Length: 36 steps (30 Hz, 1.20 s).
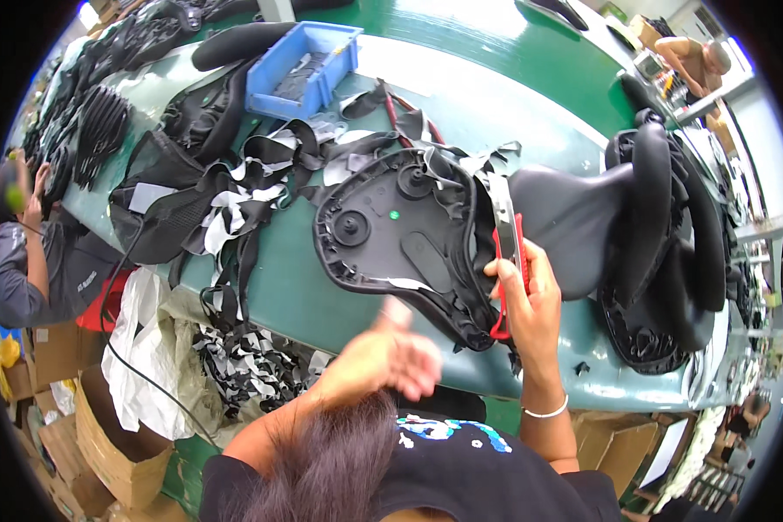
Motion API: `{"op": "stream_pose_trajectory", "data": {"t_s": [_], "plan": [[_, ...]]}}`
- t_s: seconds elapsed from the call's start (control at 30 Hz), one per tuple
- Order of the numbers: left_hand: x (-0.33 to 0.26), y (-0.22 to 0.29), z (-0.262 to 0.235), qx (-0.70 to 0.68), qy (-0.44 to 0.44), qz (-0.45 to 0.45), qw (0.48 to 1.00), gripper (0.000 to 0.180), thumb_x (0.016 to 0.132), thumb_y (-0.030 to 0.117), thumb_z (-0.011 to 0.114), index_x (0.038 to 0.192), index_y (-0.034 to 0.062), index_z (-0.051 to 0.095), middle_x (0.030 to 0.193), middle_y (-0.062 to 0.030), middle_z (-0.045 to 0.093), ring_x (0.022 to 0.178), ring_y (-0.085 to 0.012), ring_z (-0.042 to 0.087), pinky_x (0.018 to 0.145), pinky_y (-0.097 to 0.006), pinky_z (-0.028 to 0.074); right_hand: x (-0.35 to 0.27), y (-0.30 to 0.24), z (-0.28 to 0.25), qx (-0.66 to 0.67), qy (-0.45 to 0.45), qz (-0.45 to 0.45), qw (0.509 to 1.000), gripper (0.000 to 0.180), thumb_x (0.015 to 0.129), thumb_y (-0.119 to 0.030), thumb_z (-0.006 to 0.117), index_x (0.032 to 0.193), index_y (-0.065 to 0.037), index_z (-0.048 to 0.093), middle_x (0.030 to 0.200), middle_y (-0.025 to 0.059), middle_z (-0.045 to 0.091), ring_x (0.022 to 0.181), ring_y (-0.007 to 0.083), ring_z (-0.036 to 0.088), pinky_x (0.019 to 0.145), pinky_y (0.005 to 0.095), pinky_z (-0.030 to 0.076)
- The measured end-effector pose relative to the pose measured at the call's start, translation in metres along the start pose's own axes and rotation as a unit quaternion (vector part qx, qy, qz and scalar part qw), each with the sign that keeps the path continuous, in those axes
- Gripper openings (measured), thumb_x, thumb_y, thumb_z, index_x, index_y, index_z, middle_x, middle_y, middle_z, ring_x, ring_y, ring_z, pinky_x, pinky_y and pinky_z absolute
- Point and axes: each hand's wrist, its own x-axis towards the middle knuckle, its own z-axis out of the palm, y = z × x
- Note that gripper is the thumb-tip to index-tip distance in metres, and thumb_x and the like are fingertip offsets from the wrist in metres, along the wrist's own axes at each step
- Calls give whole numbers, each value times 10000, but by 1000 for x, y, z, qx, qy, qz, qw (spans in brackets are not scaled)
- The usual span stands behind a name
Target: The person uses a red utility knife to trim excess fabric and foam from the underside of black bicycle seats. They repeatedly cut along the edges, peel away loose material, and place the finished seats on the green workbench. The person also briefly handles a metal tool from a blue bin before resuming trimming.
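My right hand (pixel 533 304) is closed around a pair of red-handled scissors (pixel 520 248), their silver blades pointing away from me. They lie over the right edge of a black bicycle-style seat (pixel 378 252), which rests underside up on the green table. The underside shows two round mounts, a small green dot and dark cover material folded around the rim. A pale strip (pixel 409 284) runs along its near edge. Just in front of the seat, my left hand (pixel 391 355) is slightly blurred, with its thumb apart and nothing visible in it. Black and white scraps (pixel 244 187) lie left of the seat.
A blue bin (pixel 344 63) stands at the back. Stacked black seats (pixel 661 235) crowd the right side. Below the table's left edge, scraps (pixel 244 365) fill a plastic bag (pixel 143 348) beside a cardboard box (pixel 122 461). Another person (pixel 35 270) works at the left.
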Motion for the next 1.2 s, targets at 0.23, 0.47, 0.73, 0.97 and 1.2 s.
{"op": "stream_pose_trajectory", "data": {"t_s": [0.23, 0.47, 0.73, 0.97, 1.2], "plan": [[31, 119, 3, 629, 205, 520, 541, 427, 744, 221, 718, 1117, 75, 570, 1051, -125, 534, 989, -300, 544, 821, -413, 456, 12, -41, 0, -98, 12, 8, 995, 393, 924, -95, 539, 1313, -68, 489, 796, 76, 648, 563, 111, 570, 530, 255, 463], [77, 134, -31, 428, 89, 462, 772, 373, 930, 300, 574, 686, 22, 533, 785, -59, 468, 776, -155, 440, 721, -275, 354, 3, -60, -8, -362, -51, -126, 922, 497, 883, -57, 536, 1368, -126, 452, 775, 145, 653, 507, 264, 559, 506, 318, 449], [70, 152, -47, -212, 117, 506, 828, 391, 985, 317, 500, 673, 81, 514, 618, 15, 458, 563, -76, 422, 572, -237, 375, -38, -45, 5, -472, -126, -61, 870, 572, 867, -86, 575, 1409, -154, 403, 755, 167, 643, 513, 293, 563, 500, 388, 413], [14, 146, -55, 556, 484, 550, 392, 328, 733, 187, 759, 1025, 88, 648, 893, -18, 599, 965, -215, 505, 882, -363, 383, -31, -8, -17, -156, 9, -35, 987, 521, 901, -28, 538, 1399, -38, 383, 1114, 162, 642, 673, 153, 620, 607, 280, 507], [49, 124, -19, 634, -143, 228, 725, 124, 675, 164, 749, 759, 76, 722, 772, -42, 628, 794, -206, 599, 703, -329, 462, -34, 0, -27, -177, -52, -218, 958, 488, 800, -6, 663, 1266, 4, 518, 1010, 139, 666, 608, 154, 585, 564, 268, 492]]}}
